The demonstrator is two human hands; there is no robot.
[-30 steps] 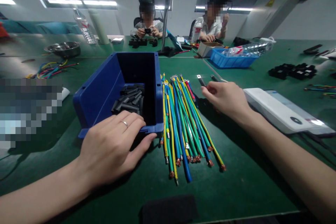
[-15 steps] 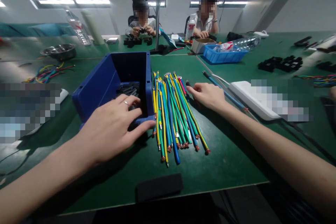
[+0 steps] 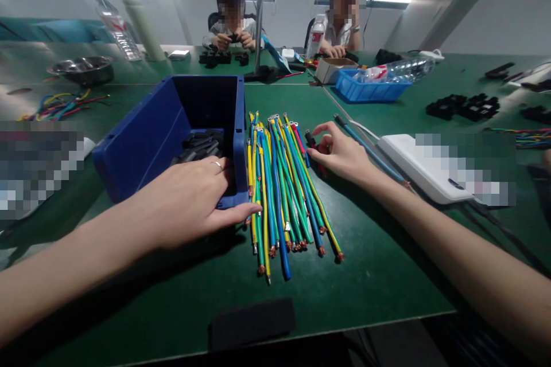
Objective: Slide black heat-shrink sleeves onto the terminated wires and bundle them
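Near the desk's front edge the left hand lies spread open over the blue parts bin's front lip; leaning on it could tip the bin and its black sleeves. Beside it lies the wire bundle. Further back, the right hand pinches a red-and-black wire, which could drag its neighbours askew

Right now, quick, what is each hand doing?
Left hand: open, resting on the front rim of the blue bin, holding nothing.
Right hand: loosely curled, fingertips at a red wire; whether it grips it cannot be told.
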